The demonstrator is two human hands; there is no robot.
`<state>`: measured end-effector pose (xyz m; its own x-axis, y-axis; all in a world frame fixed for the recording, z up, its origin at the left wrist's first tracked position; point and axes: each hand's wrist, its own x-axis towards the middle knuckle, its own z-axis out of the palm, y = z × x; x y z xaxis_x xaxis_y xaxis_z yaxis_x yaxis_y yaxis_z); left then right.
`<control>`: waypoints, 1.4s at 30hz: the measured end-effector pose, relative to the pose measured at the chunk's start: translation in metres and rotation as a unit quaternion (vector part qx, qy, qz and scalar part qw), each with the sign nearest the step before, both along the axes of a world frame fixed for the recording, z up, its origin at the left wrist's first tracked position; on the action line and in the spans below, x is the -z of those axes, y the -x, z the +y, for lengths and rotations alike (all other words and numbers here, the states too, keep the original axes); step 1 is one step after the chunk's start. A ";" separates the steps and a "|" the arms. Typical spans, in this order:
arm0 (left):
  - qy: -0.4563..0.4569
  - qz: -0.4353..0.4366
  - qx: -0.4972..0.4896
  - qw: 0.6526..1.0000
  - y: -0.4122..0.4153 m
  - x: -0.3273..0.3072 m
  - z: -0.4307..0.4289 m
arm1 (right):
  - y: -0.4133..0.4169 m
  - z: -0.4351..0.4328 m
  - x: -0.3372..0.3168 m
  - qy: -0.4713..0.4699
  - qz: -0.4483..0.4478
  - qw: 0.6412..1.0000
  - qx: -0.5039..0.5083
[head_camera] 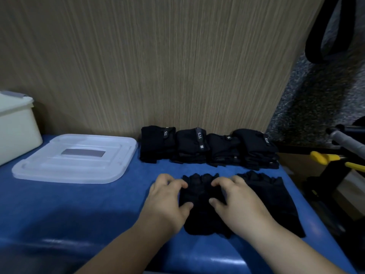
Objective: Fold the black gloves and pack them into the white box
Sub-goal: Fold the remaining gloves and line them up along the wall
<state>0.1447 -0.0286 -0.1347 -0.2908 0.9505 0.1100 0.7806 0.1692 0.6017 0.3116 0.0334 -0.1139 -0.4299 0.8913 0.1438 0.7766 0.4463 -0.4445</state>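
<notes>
Left hand [167,196] and right hand [236,200] pinch the blurry glove [199,191]; white box [15,125] cropped.

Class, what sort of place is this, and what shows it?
Probably a packing workstation: folded gloves lined up on a blue table, a white box with its lid beside it, and left hand and right hand gripping a glove.

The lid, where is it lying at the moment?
In the head view the lid lies flat on the left of the blue table, between the white box at the far left and the row of folded gloves to its right.
</notes>
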 end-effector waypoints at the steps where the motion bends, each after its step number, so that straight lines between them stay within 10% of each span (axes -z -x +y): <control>1: -0.008 0.038 0.009 0.999 -0.001 0.001 0.000 | 0.000 -0.001 0.002 -0.036 -0.026 0.999 -0.012; 13: 0.153 0.196 0.134 0.959 -0.005 0.006 0.000 | 0.000 -0.002 0.005 0.054 -0.220 0.963 -0.145; 24: 0.158 0.209 0.118 0.958 -0.006 0.008 -0.005 | -0.003 0.000 0.000 0.017 -0.213 0.969 -0.123; 30: 0.153 0.195 0.113 0.962 -0.011 0.006 -0.004 | -0.049 0.027 -0.028 -0.058 -0.059 0.995 0.057; 42: 0.144 0.177 0.118 0.966 -0.036 0.003 0.010 | -0.110 0.057 -0.026 0.200 -0.179 0.940 0.210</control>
<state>0.1810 -0.0189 -0.1382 -0.0537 0.9919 -0.1155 0.9662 0.0808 0.2447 0.4217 0.0899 -0.0875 0.0144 0.9452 -0.3261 0.9789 -0.0798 -0.1880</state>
